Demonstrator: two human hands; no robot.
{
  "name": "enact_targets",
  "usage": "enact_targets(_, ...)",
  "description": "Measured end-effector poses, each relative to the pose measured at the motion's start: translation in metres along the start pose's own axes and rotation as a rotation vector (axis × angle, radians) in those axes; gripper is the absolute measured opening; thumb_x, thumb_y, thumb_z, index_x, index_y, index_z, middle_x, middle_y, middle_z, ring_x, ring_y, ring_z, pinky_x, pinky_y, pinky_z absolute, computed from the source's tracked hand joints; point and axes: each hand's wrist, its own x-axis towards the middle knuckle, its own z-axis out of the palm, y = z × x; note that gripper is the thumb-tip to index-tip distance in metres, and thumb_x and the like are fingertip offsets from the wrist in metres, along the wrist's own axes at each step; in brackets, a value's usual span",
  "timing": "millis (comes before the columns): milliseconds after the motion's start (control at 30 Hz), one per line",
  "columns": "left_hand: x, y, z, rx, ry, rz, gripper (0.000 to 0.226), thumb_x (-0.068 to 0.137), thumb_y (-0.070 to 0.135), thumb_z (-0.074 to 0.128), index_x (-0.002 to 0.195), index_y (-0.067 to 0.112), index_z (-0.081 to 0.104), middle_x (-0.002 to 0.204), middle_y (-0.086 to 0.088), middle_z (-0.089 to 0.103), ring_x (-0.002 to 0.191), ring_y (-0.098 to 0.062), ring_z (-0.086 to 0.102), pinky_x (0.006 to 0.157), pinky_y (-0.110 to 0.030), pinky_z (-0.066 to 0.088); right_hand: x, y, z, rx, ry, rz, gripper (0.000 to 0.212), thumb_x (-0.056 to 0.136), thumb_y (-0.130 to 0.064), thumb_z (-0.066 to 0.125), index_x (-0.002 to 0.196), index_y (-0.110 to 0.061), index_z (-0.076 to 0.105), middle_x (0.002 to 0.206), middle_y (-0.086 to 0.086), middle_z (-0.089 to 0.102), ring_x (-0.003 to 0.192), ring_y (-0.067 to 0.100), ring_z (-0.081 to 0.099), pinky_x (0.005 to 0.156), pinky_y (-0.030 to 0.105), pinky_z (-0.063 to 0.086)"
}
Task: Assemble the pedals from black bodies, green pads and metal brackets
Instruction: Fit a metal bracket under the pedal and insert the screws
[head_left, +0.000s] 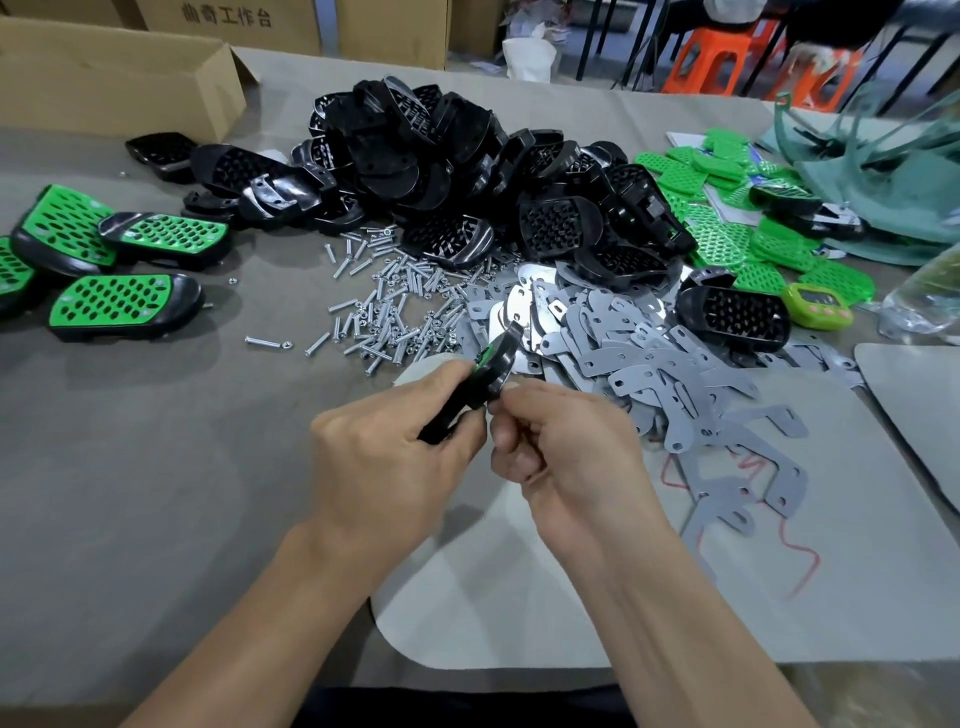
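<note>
My left hand (387, 457) grips a black pedal body with a green pad (485, 374), held edge-on above the table's middle. My right hand (566, 441) has its fingers curled against the pedal's underside; what they pinch is hidden. A big heap of black bodies (457, 156) lies behind. Green pads (727, 234) are spread at the right. Grey metal brackets (649, 364) lie in a pile just right of my hands. Several finished pedals (124, 306) lie at the left.
Loose screws and nuts (395, 306) are scattered between the bodies and my hands. A cardboard box (104, 78) stands at the back left. A green timer (818, 306) and a clear plastic bag (930, 296) are at the right. Orange stools (727, 57) stand beyond the table.
</note>
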Motion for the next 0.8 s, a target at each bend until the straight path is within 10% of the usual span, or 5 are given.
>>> enact_targets(467,0.003,0.005,-0.004,-0.019,-0.013,-0.049,0.027,0.087,0.027,0.077,0.11,0.032,0.065,0.063,-0.001,0.065,0.056,-0.021,0.064,0.054,-0.033,0.047,0.002,0.019,-0.004,-0.407,0.05,-0.463,0.028,0.087,-0.002,0.065,0.061,-0.013,0.065,0.05,0.0,0.051,0.049,0.01,0.042,0.049,0.019,0.032)
enact_targets(800,0.001,0.001,-0.002,-0.018,-0.004,-0.035,0.021,0.089,0.028,0.074,0.108,0.033,0.066,0.064,0.004,0.063,0.057,-0.017,0.061,0.054,-0.032,0.047,0.007,-0.008,-0.006,0.012,-0.099,0.173,0.03,0.086,0.007,0.058,0.058,-0.002,0.064,0.05,0.012,0.044,0.037,0.014,0.023,0.044,0.026,0.017)
